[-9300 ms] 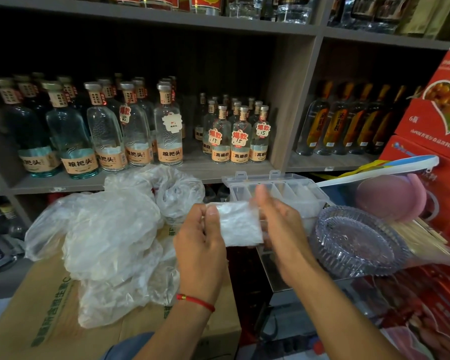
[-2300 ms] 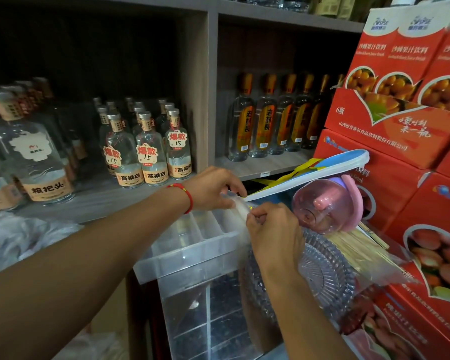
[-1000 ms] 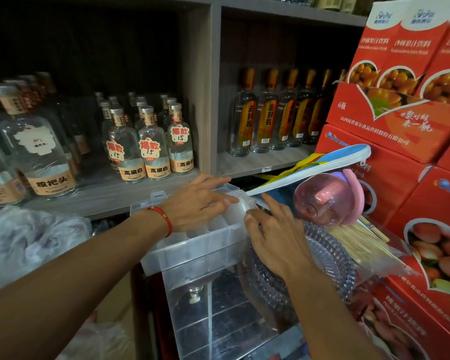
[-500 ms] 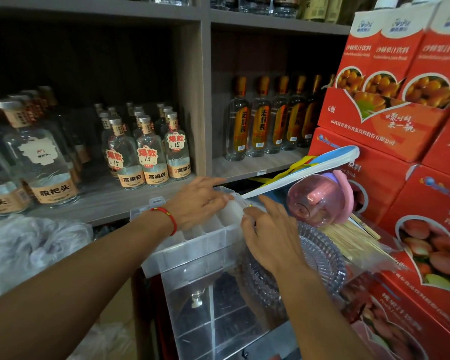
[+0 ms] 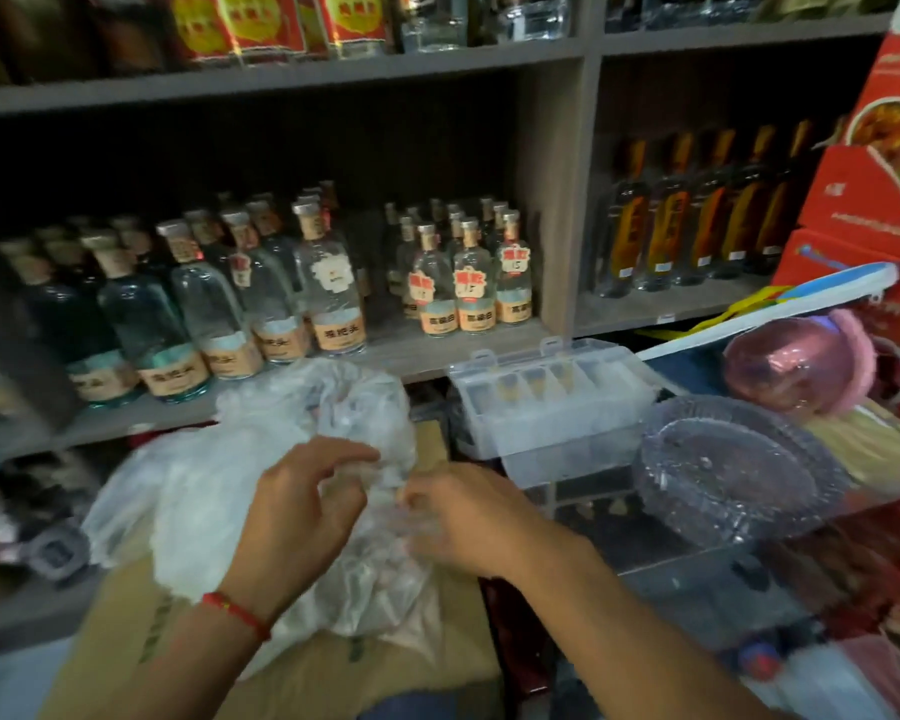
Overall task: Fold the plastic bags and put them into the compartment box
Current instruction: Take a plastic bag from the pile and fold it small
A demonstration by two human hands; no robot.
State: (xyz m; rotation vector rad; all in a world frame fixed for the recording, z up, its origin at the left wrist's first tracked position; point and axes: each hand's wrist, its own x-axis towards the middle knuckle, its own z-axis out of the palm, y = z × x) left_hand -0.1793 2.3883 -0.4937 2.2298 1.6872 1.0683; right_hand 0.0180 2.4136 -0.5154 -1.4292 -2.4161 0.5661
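Observation:
A heap of crumpled clear plastic bags (image 5: 204,480) lies on a brown cardboard carton (image 5: 126,631) at lower left. My left hand (image 5: 302,511), with a red cord at the wrist, curls its fingers into the top of the heap. My right hand (image 5: 468,517) pinches a bag at the heap's right side, close to the left hand. The clear compartment box (image 5: 557,407) stands open to the right of the heap, on a transparent case. Folded white plastic shows in its right-hand compartments. The frame is blurred.
Shelves behind hold rows of liquor bottles (image 5: 333,288). A cut-glass dish (image 5: 733,470), a pink round object (image 5: 796,361) and a bundle of wooden skewers (image 5: 874,439) sit right of the box. Red drink cartons (image 5: 874,200) are stacked at far right.
Both hands left the compartment box and moved down and left to the heap of bags, where they now take hold of one. The view swung left.

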